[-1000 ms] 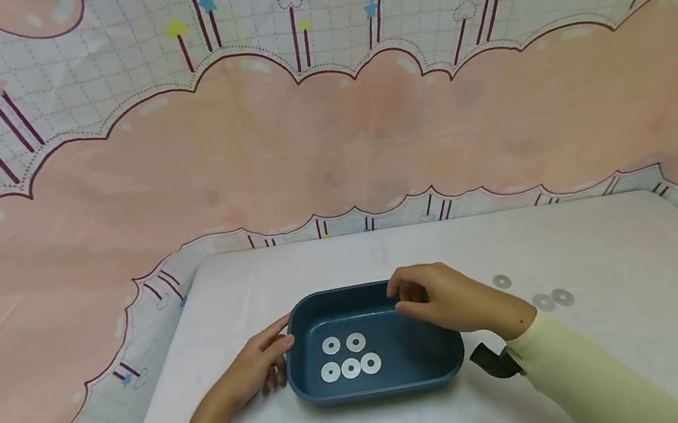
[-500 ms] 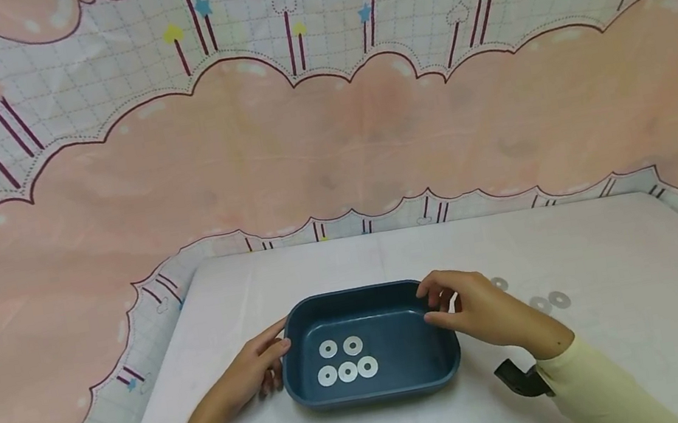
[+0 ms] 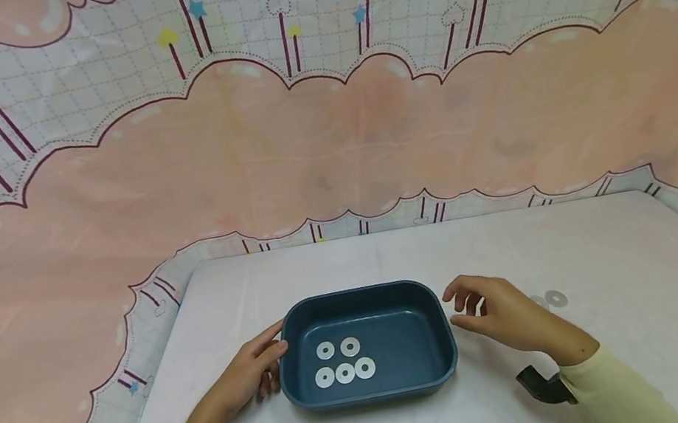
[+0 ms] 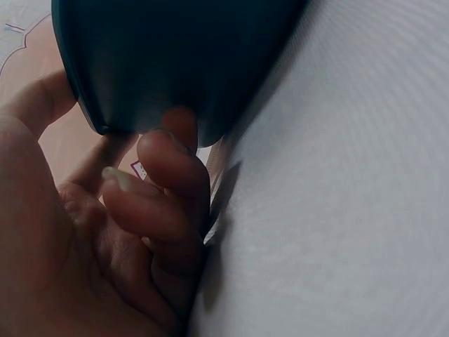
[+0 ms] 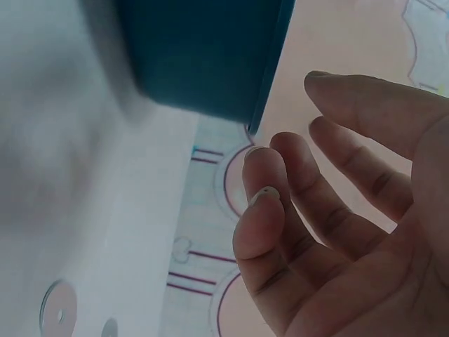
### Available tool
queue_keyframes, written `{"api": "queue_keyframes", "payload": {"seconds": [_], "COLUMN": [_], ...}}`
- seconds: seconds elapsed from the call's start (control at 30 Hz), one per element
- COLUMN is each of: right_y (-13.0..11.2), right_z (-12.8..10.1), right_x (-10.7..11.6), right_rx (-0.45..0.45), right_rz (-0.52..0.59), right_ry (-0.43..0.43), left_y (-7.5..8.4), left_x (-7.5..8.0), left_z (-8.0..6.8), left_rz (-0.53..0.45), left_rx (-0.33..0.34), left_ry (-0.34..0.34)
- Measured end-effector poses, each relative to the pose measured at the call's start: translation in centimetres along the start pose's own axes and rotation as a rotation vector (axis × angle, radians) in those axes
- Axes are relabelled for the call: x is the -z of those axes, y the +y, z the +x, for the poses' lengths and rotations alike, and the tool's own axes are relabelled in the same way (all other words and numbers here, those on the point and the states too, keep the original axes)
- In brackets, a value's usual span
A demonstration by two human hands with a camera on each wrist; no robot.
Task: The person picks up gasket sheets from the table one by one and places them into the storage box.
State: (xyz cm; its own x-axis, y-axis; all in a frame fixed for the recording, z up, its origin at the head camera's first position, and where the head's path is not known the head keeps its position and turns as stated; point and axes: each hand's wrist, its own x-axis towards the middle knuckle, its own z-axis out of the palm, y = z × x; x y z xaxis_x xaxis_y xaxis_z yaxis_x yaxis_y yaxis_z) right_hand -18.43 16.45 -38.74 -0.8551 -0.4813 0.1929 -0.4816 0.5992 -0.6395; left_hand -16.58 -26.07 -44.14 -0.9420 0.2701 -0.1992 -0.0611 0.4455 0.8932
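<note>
A dark blue rectangular tray (image 3: 404, 358) with rounded corners stands on the white table. Inside, toward its left half, several flat white washers (image 3: 345, 373) lie in two rows. My left hand (image 3: 242, 377) holds the tray's left end, the thumb on the rim and the index finger along the far corner; in the left wrist view the other fingers (image 4: 151, 210) curl beside the wall. Just off the tray's right end hovers my right hand (image 3: 507, 314), fingers loosely bent and nothing between them. The right wrist view shows its bare fingertips apart from the tray wall (image 5: 203, 63).
To the right of the right hand, two greyish washers (image 3: 556, 298) lie on the table (image 3: 635, 334), one partly hidden by that hand. The right wrist view has a washer (image 5: 59, 309) at its lower left. Behind the table hangs a patterned cloth (image 3: 328, 146).
My right hand has moved from over the tray's far right side rightward past its rim, its fingers spreading somewhat. The left hand keeps its place at the tray, and the washers inside have not moved.
</note>
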Motion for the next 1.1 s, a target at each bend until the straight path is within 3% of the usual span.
{"api": "queue_keyframes", "payload": {"seconds": [0.17,0.5,0.83,1.1], "right_y": [1.0,4.0,6.3,7.5], "right_z": [-0.6,-1.4,-1.6,-1.6], "right_x": [0.3,1.7,2.0,1.9], "right_rx": [-0.017,-0.086,-0.252,-0.303], "right_rz": [-0.001,0.021,0.063,0.034], "right_ry": [0.001,-0.118,-0.161,-0.18], "left_y": [-0.1,-0.1,-0.1,-0.1], "left_x": [0.0,0.0,-0.1,0.0], "left_z": [-0.1,-0.1,0.1,0.0], "left_rz": [-0.002,0.009,0.007,0.007], "left_rx": [-0.003,-0.01,-0.012,-0.005], "left_ry": [-0.007,-0.013,-0.014,0.001]}}
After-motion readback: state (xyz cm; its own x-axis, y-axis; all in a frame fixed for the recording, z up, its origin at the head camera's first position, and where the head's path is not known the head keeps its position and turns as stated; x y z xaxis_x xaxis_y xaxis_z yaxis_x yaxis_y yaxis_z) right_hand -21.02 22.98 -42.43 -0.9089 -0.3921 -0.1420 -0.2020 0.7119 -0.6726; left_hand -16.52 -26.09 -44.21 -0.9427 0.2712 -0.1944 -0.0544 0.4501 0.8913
